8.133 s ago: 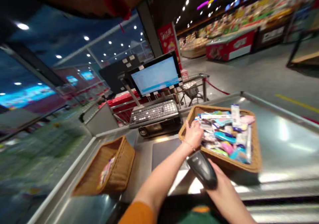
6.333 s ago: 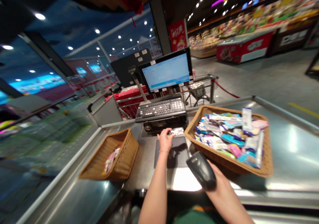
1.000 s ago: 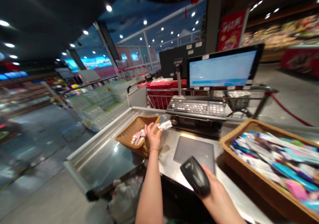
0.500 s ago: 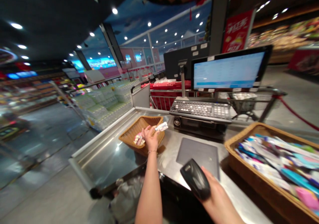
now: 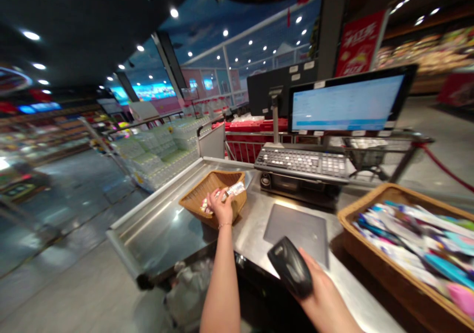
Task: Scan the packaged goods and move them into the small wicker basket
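Left hand (image 5: pixel 221 207) — packet (image 5: pixel 235 189) over basket (image 5: pixel 222 174)

The small packet (image 5: pixel 234 190) was whitish with some little coloured marks (it was too small for me to read them well), the barcode scanner (image 5: pixel 291 267) was black, and the wicker basket (image 5: pixel 213 187) was light brown with a woven pattern.

Glossy steel counter (image 5: pixel 163 236); rough wicker basket (image 5: pixel 202 194)
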